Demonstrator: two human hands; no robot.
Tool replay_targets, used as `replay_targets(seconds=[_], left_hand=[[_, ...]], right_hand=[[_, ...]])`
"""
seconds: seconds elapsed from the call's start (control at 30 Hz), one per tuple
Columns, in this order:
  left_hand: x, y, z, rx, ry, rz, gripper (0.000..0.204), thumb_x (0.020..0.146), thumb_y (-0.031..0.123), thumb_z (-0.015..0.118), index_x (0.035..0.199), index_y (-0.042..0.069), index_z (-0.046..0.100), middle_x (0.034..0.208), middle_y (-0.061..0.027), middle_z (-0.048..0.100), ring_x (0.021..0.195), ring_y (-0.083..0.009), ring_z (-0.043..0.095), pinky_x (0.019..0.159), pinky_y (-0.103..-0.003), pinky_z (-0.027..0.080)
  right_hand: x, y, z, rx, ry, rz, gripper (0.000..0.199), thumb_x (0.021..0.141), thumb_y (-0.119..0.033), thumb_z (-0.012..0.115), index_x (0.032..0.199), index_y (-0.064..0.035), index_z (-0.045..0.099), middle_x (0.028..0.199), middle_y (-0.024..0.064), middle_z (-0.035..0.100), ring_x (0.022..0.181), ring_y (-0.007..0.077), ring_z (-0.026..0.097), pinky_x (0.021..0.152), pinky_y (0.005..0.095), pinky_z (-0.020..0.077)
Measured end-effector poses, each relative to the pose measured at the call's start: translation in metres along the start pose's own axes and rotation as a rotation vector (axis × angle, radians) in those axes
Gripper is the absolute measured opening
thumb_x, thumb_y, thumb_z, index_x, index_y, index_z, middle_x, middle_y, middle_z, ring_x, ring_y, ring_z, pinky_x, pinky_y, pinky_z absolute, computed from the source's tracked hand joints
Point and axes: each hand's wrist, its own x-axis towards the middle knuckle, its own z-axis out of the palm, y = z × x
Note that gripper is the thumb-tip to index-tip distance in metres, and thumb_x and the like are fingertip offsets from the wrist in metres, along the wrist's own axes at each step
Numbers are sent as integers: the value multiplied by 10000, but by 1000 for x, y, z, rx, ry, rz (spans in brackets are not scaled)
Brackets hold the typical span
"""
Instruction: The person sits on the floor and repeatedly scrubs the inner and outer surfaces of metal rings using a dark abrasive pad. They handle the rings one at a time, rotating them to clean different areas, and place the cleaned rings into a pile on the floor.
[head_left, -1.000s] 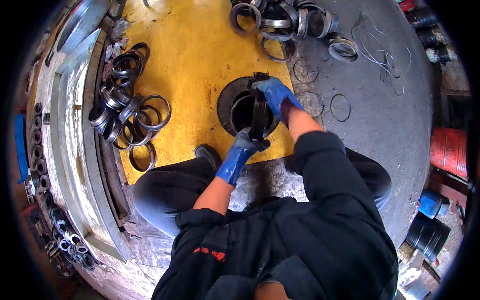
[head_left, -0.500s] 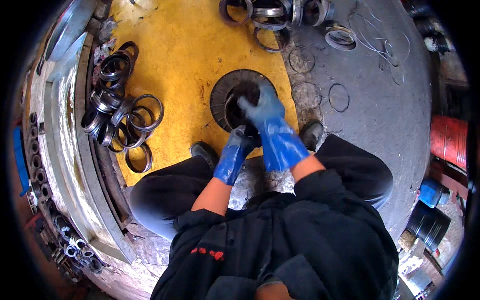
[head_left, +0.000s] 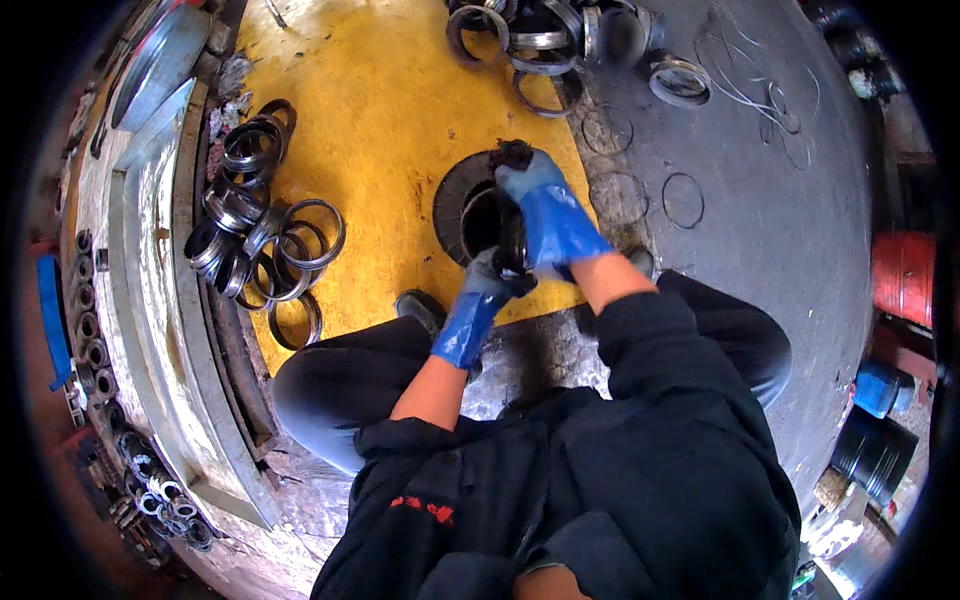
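Bright even daylight, soft shadows, strong fisheye bending, dark rim.

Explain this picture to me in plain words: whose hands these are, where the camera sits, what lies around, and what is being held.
The camera is worn on a person's head and looks straight down, so you see their dark jacket, bent knees and both forearms. The lens bends everything round. Both hands wear blue gloves. The left hand and right hand together grip a dark ring-shaped part, held on edge above a round dark disc lying on the yellow floor. A pile of metal rings lies to the left, more rings at the top.
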Motion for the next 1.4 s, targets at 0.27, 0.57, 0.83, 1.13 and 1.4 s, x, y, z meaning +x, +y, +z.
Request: replay_targets(seconds=[0.27,0.57,0.83,1.13,1.4], left_hand=[[6,-29,-10,-1240,301,-365,400,955,258,548,1308,71,542,1259,-112,598,1105,-247,593,927,-390,510],[-4,-5,-14,-414,154,-134,219,808,2,631,1027,13,648,856,-103,684,712,-227,662,590,-348,528],[1,-31,-18,-728,167,-55,231,814,65,680,1044,51,654,938,-90,683,807,-225,650,720,-359,553],[20,-7,-28,-767,136,-124,504,705,78,819,1156,3,607,1024,-62,684,897,-218,645,763,-339,552],[20,22,-59,-472,322,32,434,922,320,623,1256,47,570,1136,-130,659,980,-288,641,861,-402,532]], right_hand=[[-119,-13,21,-253,261,-605,668,691,-235,787,1291,-77,540,1247,184,604,1088,354,623,888,401,527],[-32,-60,11,-356,-85,53,591,786,-465,689,1270,-159,538,1217,140,604,1057,343,624,891,449,508],[1,-33,8,196,-114,169,479,812,-335,701,1186,-50,613,1031,126,689,937,246,663,846,352,519],[32,110,-29,1060,230,532,254,876,-266,659,1036,-70,679,958,79,696,750,213,656,661,375,535],[-18,-18,34,311,245,262,376,853,-268,674,1152,-45,630,1075,141,678,992,283,640,836,381,507]])
